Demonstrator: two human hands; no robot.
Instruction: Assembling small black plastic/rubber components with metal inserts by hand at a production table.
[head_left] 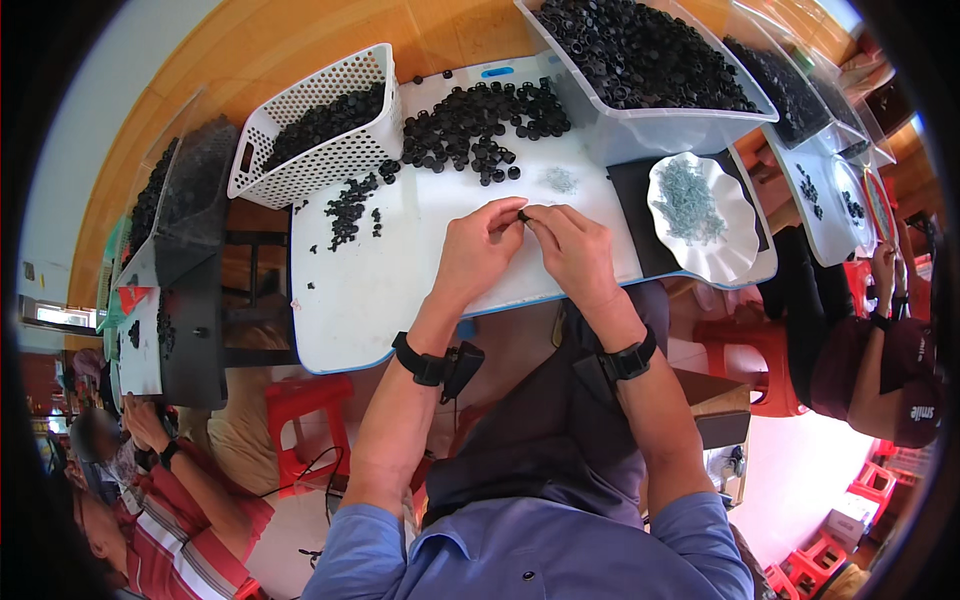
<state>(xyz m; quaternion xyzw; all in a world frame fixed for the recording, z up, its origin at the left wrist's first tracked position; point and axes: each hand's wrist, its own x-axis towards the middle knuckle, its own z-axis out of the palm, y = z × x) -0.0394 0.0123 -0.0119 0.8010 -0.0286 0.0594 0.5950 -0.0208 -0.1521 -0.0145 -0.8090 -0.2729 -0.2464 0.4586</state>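
Note:
Over the white tabletop [400, 285], my two hands meet fingertip to fingertip. A small black part [522, 215] shows between them; its exact kind is too small to tell. My left hand [478, 252] pinches it from one side, and my right hand [575, 250] grips it from the other. Just beyond lies a little heap of clear, thin pieces [561, 179]. Farther back spreads a pile of black ring-shaped parts [460, 125]. Smaller black pieces [348, 212] are scattered to the left of my hands.
A white perforated basket [330, 143] of black parts stands back left; a translucent bin [640, 125] of black caps stands back right. A scalloped white plate [742, 220] holds pale bluish pieces on a black mat [630, 190]. Other people work at both sides, near red stools [305, 405].

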